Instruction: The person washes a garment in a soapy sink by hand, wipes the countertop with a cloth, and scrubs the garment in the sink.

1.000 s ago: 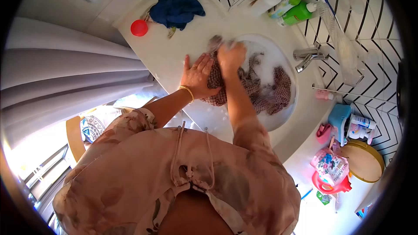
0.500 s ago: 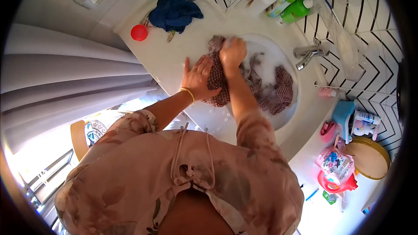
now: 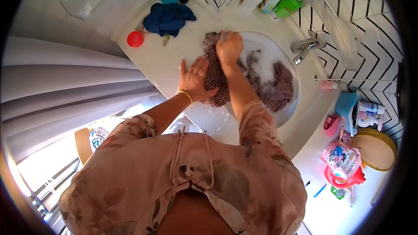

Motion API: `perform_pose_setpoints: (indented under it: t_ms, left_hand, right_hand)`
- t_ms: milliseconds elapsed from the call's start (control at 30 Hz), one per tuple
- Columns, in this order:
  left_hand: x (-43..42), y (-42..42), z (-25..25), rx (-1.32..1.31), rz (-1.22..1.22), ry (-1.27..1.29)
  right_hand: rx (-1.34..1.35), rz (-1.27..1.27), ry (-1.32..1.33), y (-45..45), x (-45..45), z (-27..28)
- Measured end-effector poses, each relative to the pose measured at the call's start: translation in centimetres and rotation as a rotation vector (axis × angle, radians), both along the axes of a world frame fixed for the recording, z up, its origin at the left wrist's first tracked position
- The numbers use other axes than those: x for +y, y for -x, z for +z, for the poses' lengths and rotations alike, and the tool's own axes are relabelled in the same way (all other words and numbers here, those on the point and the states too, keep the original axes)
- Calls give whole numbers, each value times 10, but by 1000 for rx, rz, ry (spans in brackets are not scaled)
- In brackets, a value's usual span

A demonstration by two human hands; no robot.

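A wet brown checked cloth (image 3: 216, 76) lies bunched over the near rim of a round sink (image 3: 292, 104), and part of it trails into white suds (image 3: 263, 76). My left hand (image 3: 194, 80) is open, pressed flat on the counter and the cloth's left edge, thumb spread away from the fingers. Closed in a fist, my right hand (image 3: 229, 48) grips the cloth near its far end. Its fingertips are hidden in the fabric. Foam clings to the cloth inside the sink.
A chrome faucet (image 3: 307, 45) stands right of the sink. Several bottles, including a green one (image 3: 288, 5), line the back. A dark blue cloth (image 3: 167, 19) and a red cap (image 3: 135, 39) lie at the counter's left. A blue container (image 3: 346, 106) stands at the right.
The whole view has shifted slightly. Both hands stay at nearly the same places on the cloth; my right fist shows less blur than before.
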State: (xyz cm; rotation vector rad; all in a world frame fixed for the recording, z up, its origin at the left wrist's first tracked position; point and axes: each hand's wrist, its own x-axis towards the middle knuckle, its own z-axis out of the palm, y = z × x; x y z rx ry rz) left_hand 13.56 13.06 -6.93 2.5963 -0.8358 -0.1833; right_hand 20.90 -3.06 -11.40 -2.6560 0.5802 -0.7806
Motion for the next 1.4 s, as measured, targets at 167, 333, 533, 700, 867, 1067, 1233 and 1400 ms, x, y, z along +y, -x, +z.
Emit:
perform_pose_setpoints:
  t_ms: [167,333,533,700,867,1067,1233,1400]
  left_hand:
    - [0,3,-1,-16,-8,-2]
    - [0,2,-3,-9,-1,0]
    - [0,2,0,-18,2,2]
    - [0,2,-1,-18,10,4]
    - [3,0,1,-12,19,48]
    - [5,-2,3,30,-9,-43]
    - [1,-3,1,19,3,6]
    - [0,-1,2,17,25,56]
  right_hand:
    - [-274,-364,-1759,5,-82,-20]
    - [535,212,-752,96,-75,-79]
    - [1035,332,-1010,52,-76,-19]
    - [612,-62,-992,55,-50,-64]
    - [176,74,-1487,91,-31,10]
    - [-141,523,84,96,32,34]
    - [-28,43,-212,2,-10,-13]
    - [23,170,-450,73,15,16]
